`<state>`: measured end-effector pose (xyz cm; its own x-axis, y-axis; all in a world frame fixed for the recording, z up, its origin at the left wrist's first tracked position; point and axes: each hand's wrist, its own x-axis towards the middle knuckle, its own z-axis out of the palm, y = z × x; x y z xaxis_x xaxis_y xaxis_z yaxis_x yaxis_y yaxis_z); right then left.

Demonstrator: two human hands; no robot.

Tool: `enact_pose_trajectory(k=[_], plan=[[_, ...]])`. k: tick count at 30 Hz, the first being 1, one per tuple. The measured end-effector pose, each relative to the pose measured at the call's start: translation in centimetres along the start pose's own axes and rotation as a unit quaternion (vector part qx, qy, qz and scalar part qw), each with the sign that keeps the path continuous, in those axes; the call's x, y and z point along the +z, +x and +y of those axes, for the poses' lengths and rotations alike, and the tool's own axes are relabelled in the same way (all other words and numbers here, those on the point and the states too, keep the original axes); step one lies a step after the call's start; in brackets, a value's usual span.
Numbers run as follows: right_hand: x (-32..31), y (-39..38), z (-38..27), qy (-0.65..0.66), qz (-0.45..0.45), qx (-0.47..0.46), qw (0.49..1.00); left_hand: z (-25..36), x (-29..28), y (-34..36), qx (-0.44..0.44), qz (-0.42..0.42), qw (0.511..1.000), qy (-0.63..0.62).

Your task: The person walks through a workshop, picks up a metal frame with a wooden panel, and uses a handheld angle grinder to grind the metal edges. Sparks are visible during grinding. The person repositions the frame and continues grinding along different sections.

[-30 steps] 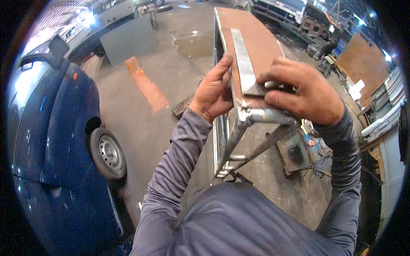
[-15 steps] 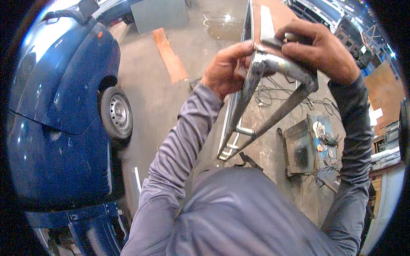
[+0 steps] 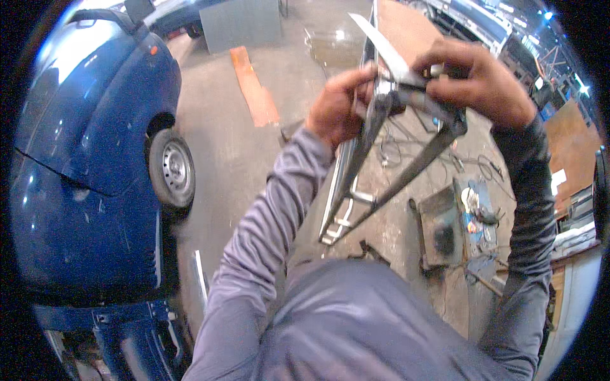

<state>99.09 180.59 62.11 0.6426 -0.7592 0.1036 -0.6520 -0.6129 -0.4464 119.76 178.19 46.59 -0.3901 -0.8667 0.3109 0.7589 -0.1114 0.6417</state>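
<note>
A welded metal tube frame (image 3: 414, 162), long and narrow with short crossbars at its near low end, slopes away from my body. My left hand (image 3: 340, 101) is closed around its upper left corner, thumb on top. Across the top tube my right hand (image 3: 480, 79) grips a pale, flat, tapering strip (image 3: 384, 49), blade-like or file-like; its exact kind is unclear. The strip points up and to the left, low end against the frame's corner. The fingers hide its gripped end.
A blue vehicle (image 3: 95, 209) with its wheel (image 3: 171, 168) stands on the left. An orange-brown strip (image 3: 254, 86) and a grey panel (image 3: 241, 25) lie beyond. Cables (image 3: 394, 149) trail over the floor. A dark boxy unit (image 3: 445, 228) sits at right.
The pale strip has swung so its far end now points further left. My right hand has shifted slightly downward with it. My left hand still holds the frame corner.
</note>
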Motion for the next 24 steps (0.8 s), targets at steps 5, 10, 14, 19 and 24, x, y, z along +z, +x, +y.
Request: enact_pose_trajectory(k=[5,10,14,19,24], plan=[[0.5,-1.3,0.4,-0.044,0.095,-0.100,0.989,0.1,0.2,0.6,-0.005,-0.009,1.000,-0.021],[1.3,-1.9,-0.5,-0.044,0.120,-0.095,0.987,3.3,-2.0,2.8,0.082,0.094,0.969,0.214],[1.5,-2.2,-1.1,-0.037,0.126,-0.105,0.986,5.1,-1.4,5.8,0.044,-0.011,0.975,0.218],[1.4,-1.5,-1.4,-0.025,0.121,-0.075,0.989,5.1,-1.6,7.3,0.022,0.014,0.965,0.260],[1.2,-1.4,-1.5,-0.008,0.111,-0.064,0.992,5.5,-1.8,8.2,-0.011,-0.015,0.967,0.253]])
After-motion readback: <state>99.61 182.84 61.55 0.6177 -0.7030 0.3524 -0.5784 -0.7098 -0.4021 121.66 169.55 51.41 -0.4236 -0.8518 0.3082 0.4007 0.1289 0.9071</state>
